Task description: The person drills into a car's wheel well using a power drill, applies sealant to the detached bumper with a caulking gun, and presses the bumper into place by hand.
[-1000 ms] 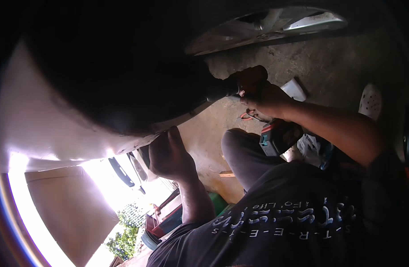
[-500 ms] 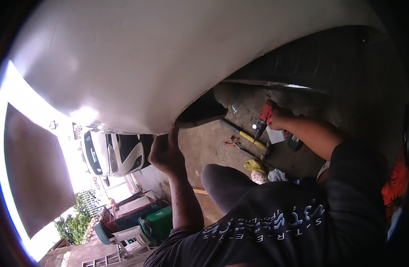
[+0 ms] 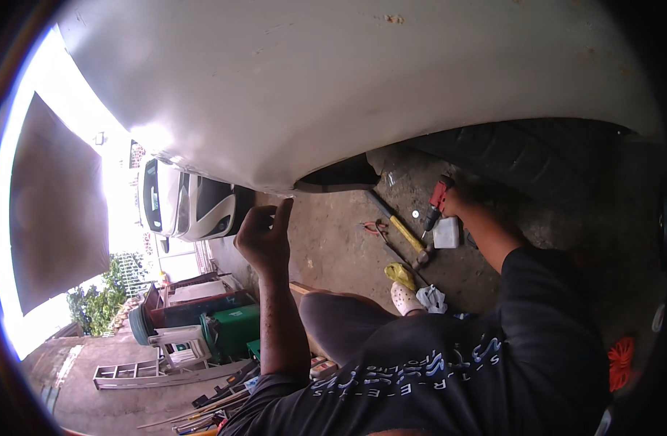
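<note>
Above me curves a pale car body panel (image 3: 333, 87), with a dark gap and a tyre (image 3: 507, 156) under its edge. At the panel's lower corner is my left hand (image 3: 264, 236), its fingers curled and one fingertip raised to the edge. Whether anything sits between those fingers is hidden. My right hand (image 3: 458, 203) is closed round a red and black cordless drill (image 3: 439, 196), its bit pointing down toward the floor. Beside the drill stands a small white box (image 3: 446, 233). A hammer (image 3: 404, 231) with a yellow and black handle and orange-handled pliers (image 3: 375, 228) lie nearby.
A yellow cloth (image 3: 399, 275), a dotted pale shoe (image 3: 406, 298) and a plastic bag (image 3: 431, 299) are close to my leg. Orange cord (image 3: 621, 362) lies at right. Further left are a green bin (image 3: 232, 334), a ladder (image 3: 166, 374) and a white car (image 3: 195, 198).
My view has shifted, showing more floor and clutter at lower left. My left hand now sits slightly below the panel edge. The drill stays in my right hand, now lower beside the white box.
</note>
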The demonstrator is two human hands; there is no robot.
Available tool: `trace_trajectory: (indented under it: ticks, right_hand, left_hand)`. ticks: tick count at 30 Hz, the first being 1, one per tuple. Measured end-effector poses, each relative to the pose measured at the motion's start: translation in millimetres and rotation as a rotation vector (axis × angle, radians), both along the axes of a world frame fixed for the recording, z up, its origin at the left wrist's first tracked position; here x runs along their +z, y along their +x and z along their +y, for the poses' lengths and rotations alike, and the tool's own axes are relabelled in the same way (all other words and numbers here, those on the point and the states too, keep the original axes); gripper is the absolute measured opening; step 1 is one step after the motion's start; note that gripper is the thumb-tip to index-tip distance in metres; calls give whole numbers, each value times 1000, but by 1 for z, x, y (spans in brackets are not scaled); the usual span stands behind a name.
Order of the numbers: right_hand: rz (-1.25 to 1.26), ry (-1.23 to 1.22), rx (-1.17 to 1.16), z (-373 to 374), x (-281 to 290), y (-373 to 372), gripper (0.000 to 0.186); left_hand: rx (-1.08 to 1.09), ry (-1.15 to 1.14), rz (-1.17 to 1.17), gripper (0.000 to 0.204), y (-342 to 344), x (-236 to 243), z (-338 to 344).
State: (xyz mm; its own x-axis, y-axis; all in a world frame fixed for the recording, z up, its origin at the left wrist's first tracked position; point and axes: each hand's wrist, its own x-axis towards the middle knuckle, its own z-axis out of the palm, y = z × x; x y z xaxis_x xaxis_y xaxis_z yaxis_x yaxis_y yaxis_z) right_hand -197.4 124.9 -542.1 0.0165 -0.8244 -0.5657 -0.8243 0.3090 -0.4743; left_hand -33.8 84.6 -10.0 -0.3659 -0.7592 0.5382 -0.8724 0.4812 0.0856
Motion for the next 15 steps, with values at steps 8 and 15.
trace_trajectory:
  ticks: [8,15]
  right_hand:
    - [-133,65,-11,-9,0,-14,63]
    - [-40,117,6,-6,-16,-23,64]
  left_hand:
    - [-10,-53,-7,30,-3,3,-8]
    - [52,-24,-68,36,24,-14,3]
